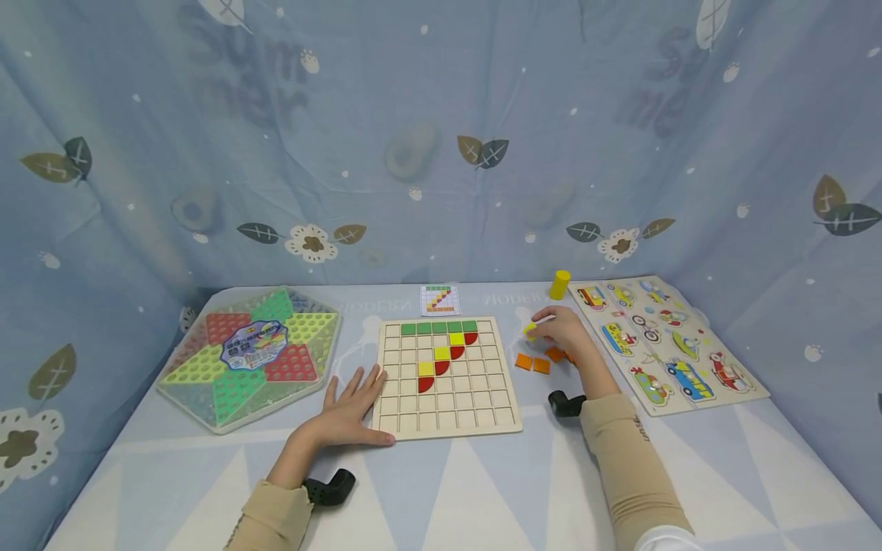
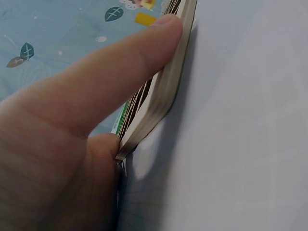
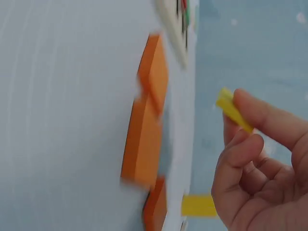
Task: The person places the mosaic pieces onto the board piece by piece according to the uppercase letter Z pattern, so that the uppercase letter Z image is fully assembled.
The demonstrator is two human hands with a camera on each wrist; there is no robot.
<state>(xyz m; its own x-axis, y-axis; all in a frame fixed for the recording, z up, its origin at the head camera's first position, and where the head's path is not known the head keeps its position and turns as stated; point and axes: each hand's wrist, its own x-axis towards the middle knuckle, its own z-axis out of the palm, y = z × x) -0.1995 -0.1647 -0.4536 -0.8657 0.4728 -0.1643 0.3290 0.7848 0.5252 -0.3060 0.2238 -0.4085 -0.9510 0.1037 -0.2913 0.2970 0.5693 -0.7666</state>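
A wooden grid board (image 1: 482,405) lies in the middle of the table. It carries a row of green squares (image 1: 439,328) near its top and a diagonal of three yellow squares (image 1: 442,353) with several red quarter-round pieces (image 1: 426,384) beside them. My left hand (image 1: 347,417) rests at the board's lower left corner, fingers spread; in the left wrist view the thumb (image 2: 139,57) lies along its edge. Right of the board, my right hand (image 1: 568,333) pinches a yellow tile (image 3: 233,109) between thumb and fingertips, above the table. Orange tiles (image 1: 541,366) lie below that hand, some partly hidden by it.
A small pattern card (image 1: 439,301) lies behind the board. A yellow cylinder (image 1: 560,285) stands at the back right, next to a wooden picture puzzle (image 1: 661,348). At the left lies a hexagonal Chinese checkers set (image 1: 230,390). Blue printed cloth (image 1: 441,99) hangs behind the table.
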